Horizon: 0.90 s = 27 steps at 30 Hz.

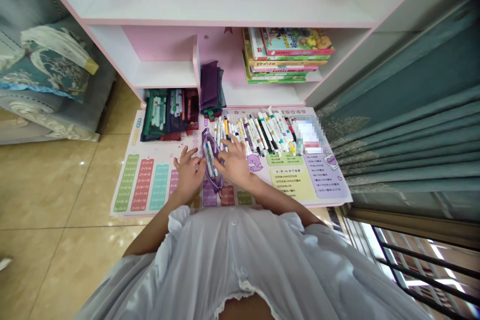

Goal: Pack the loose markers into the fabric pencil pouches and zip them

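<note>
A small purple zip pencil pouch [218,183] lies on the desk in front of me, its mouth spread apart, with a few white-barrelled marker pens [210,159] inside. My left hand [188,172] pinches the pouch's left edge between thumb and finger, the other fingers raised. On the opposite edge, my right hand [235,161] grips with thumb and fingertips while its other fingers fan out toward the loose pens. Just beyond it, a wide row of loose marker pens [262,132] lies side by side. Exactly how the right fingertips grip is partly hidden.
Filled mesh pouches [155,115] lie at the desk's left rear. Folded purple and green pouches [210,85] are stacked by the shelf divider. Books [285,57] fill the right shelf. A clear plastic box [317,125] stands at the right, near a curtain [405,110].
</note>
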Tool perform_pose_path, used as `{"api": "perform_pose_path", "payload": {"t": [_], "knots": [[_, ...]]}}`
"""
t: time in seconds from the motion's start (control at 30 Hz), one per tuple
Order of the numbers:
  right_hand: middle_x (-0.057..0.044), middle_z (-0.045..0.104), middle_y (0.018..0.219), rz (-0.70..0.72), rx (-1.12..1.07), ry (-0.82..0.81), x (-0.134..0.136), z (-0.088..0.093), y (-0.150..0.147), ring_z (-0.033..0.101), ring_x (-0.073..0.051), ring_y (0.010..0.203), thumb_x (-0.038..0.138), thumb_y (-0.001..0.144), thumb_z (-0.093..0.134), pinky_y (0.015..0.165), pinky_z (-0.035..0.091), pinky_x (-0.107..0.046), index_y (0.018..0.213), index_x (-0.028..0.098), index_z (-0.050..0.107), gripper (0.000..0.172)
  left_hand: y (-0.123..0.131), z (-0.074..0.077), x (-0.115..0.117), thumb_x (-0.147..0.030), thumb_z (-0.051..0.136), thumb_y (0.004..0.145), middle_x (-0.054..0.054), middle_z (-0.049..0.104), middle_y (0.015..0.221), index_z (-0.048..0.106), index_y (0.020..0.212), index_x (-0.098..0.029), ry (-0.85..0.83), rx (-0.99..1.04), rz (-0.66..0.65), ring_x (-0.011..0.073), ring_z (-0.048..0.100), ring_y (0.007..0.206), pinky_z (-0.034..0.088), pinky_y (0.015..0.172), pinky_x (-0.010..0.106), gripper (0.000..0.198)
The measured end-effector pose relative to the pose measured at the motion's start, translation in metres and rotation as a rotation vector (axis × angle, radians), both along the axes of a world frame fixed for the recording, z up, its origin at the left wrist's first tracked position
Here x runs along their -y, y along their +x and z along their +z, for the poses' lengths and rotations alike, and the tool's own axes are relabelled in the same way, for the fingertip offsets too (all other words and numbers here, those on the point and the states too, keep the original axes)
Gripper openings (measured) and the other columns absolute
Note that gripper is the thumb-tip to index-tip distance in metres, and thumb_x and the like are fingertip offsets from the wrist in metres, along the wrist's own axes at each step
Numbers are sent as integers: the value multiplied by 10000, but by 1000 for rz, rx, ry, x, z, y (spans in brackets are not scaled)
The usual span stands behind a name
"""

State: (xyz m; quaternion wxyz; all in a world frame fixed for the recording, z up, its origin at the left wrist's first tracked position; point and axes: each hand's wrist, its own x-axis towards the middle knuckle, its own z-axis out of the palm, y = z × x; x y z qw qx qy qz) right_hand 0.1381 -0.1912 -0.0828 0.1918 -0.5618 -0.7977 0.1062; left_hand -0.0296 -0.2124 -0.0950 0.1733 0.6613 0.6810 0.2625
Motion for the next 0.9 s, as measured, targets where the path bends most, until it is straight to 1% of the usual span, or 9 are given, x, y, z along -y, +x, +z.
{"api": "perform_pose_path", "payload": {"t": [0.07,0.13,0.2,0.3,0.43,0.6,0.77,0.9], "knots": [[-109,534,1376,-112,-30,57,-8,-5,11,224,-359,1442,391,903,536,1132,228,-593,748,183,710,312,-1,0,0,-360,496,881,93,617,1311,614,651,-199,-11,2,-1,327,348,1415,206,1106,686,304],[-126,514,1388,-237,-8,88,-19,-11,25,222,-380,1439,383,901,530,1123,219,-619,756,175,708,310,-2,0,0,-368,489,885,92,610,1320,621,661,-204,-17,3,-5,326,346,1416,196,1110,687,307],[-154,485,1406,-336,52,74,-31,-18,38,209,-416,1434,350,875,552,1106,201,-661,811,157,714,260,-3,-1,0,-377,484,889,91,605,1327,623,665,-208,-16,6,-10,325,344,1417,191,1110,689,313],[-202,435,1436,-408,134,12,-43,-27,53,175,-462,1429,302,832,585,1075,186,-711,909,120,712,235,-3,-2,0,-379,484,889,93,604,1328,619,655,-208,-19,11,-10,327,342,1418,182,1115,684,319],[-226,429,1434,-430,193,0,-49,-32,60,160,-465,1431,278,828,572,1075,182,-706,946,100,711,255,-3,-2,0,-378,482,888,95,604,1327,625,658,-204,-18,6,-12,336,346,1415,188,1113,680,322],[-226,421,1451,-414,263,-56,-51,-28,59,157,-452,1438,270,828,540,1076,178,-703,925,79,718,278,-3,-2,1,-383,473,895,99,604,1328,623,667,-206,-7,5,-16,329,346,1417,188,1106,690,325],[-230,380,1493,-373,355,-135,-58,-24,58,127,-444,1450,276,786,591,1087,166,-700,854,72,722,252,-2,-1,0,-374,484,889,93,611,1318,623,659,-205,-9,10,-11,333,344,1417,191,1106,692,317],[-224,382,1494,-350,371,-134,-62,-27,58,121,-446,1451,302,765,618,1086,153,-713,807,80,719,247,-2,0,0,-371,491,885,98,607,1319,631,668,-204,-12,11,-6,331,346,1417,195,1110,687,307]]}}
